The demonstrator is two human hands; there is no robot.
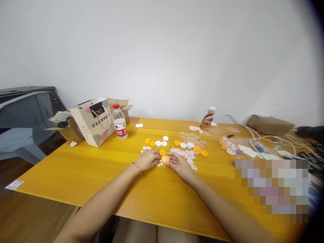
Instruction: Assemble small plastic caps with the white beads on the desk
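Note:
In the head view my right hand [178,164] grips a round orange plastic cap [165,159] between thumb and fingers, its pale inner face turned up. Close on its left, my left hand [148,159] has its fingers bent down at the tabletop, their tips together. Anything in them is too small or hidden to tell. Small white discs [159,165] lie by those fingertips, and more small white pieces [146,148] sit behind the left hand. A yellow ring-shaped cap [162,152] rests just beyond the held one. White lattice-like pieces [186,155] are spread beside my right hand.
Yellow and white caps [158,143], more caps [190,145] and clear rings [192,137] stand farther back. A water bottle [118,123] and paper bag [95,123] are left. At right are a brown drink bottle [208,118], assembled pieces [226,145] and cables [268,136].

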